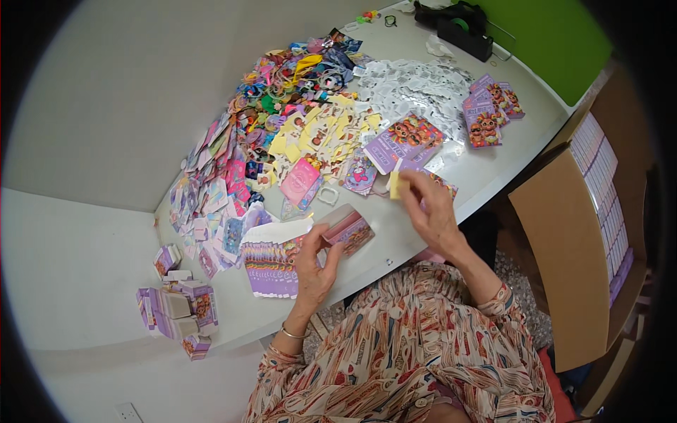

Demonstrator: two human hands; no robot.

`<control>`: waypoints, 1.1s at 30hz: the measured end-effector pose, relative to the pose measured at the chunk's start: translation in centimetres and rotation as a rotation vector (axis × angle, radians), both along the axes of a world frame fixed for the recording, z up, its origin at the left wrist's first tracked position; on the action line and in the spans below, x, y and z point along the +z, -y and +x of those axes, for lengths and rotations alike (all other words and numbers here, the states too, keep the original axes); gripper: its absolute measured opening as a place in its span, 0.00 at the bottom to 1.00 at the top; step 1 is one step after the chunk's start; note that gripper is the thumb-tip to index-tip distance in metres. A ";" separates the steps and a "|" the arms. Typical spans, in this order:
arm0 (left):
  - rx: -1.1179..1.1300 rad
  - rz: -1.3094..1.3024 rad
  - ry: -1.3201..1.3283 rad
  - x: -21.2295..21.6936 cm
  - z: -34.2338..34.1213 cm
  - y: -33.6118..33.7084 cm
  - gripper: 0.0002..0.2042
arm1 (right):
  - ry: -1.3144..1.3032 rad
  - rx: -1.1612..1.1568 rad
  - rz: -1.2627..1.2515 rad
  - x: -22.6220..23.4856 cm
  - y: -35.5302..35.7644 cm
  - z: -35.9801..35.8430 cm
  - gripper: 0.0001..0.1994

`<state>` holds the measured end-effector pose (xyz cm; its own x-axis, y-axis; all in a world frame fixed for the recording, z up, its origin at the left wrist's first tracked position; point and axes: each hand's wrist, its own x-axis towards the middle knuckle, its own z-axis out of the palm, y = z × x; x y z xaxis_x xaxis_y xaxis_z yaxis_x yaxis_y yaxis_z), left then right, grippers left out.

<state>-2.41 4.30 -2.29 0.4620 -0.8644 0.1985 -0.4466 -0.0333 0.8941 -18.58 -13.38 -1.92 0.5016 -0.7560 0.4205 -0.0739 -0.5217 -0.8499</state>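
At the table's (437,190) near edge, the left hand (315,264) pinches a small pink box (349,227); the right hand (431,208) grips a yellow piece (395,185). Heaped colourful stickers (296,120) crowd the far side, flat purple cartons (271,264) beside the left hand.

The left hand (319,259) holds a small box (349,228) over the table (84,268). The right hand (431,209) is to its right. A pile of cards (282,134) lies behind them.
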 end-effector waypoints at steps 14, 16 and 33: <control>0.332 0.154 -0.018 0.5 1.9 2.4 0.29 | -0.408 -0.153 -0.331 -1.3 1.9 -4.6 0.38; 0.342 0.099 0.268 0.6 1.7 2.7 0.31 | -0.449 -0.140 -0.350 -1.3 1.9 -4.7 0.41; -0.332 0.039 -0.474 4.5 -1.7 9.7 0.15 | 0.305 0.717 0.892 -1.1 2.3 -5.7 0.40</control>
